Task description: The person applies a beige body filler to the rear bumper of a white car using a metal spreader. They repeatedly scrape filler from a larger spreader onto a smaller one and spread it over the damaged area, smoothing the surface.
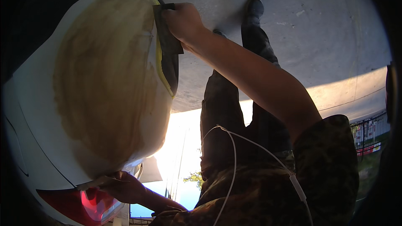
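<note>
My right hand is closed on a dark sheet at the top edge of a white car panel, beside a strip of yellow tape. A large brownish patch covers the middle of the panel, with a lighter band along its right side. My left hand is low on the panel, just above the red tail light, its fingers stretched out and resting on the surface. The tips are partly in shadow.
My legs and shoes stand on the grey concrete floor to the right. A white cable hangs across my body. A dark metal fence shows at the right rim, and bright sunlight lies beyond the car.
</note>
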A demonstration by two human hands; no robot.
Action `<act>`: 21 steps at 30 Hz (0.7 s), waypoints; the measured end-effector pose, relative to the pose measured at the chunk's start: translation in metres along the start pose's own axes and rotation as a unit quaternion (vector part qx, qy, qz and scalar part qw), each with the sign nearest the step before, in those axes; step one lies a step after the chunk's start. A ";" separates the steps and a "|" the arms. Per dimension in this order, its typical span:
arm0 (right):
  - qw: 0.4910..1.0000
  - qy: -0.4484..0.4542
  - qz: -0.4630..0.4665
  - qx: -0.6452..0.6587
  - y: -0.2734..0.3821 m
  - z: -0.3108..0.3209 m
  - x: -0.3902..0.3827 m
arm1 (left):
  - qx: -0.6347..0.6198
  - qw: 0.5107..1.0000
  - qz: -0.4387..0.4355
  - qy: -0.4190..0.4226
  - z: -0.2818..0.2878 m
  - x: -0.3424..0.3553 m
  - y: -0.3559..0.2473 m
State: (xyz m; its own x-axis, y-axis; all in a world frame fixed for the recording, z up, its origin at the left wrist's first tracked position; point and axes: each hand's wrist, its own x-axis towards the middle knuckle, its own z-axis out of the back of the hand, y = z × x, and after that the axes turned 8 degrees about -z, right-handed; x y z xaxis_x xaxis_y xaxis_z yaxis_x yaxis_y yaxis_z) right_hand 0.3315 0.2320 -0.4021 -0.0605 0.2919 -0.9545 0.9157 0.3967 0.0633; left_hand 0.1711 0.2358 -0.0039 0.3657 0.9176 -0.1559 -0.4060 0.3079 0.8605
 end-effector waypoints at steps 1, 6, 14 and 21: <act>1.000 0.002 -0.016 0.024 0.002 -0.003 0.008 | 0.016 0.999 -0.037 -0.027 0.000 0.001 0.000; 0.999 0.002 -0.037 0.001 0.017 -0.015 -0.003 | 0.008 1.000 -0.006 0.005 -0.001 0.003 0.002; 0.995 0.045 0.019 -0.088 0.002 0.012 -0.077 | -0.039 0.998 0.037 0.026 0.014 0.004 -0.013; 0.998 0.006 -0.045 -0.035 0.023 -0.001 -0.016 | -0.083 0.996 0.017 -0.009 0.015 0.006 -0.015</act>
State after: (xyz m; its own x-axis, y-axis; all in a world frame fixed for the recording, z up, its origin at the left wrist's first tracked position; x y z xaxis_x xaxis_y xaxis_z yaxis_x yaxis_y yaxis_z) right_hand 0.3528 0.2374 -0.3856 -0.1464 0.2634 -0.9535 0.8769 0.4807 -0.0018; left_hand 0.1921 0.2326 -0.0100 0.3645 0.9236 -0.1185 -0.5505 0.3163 0.7726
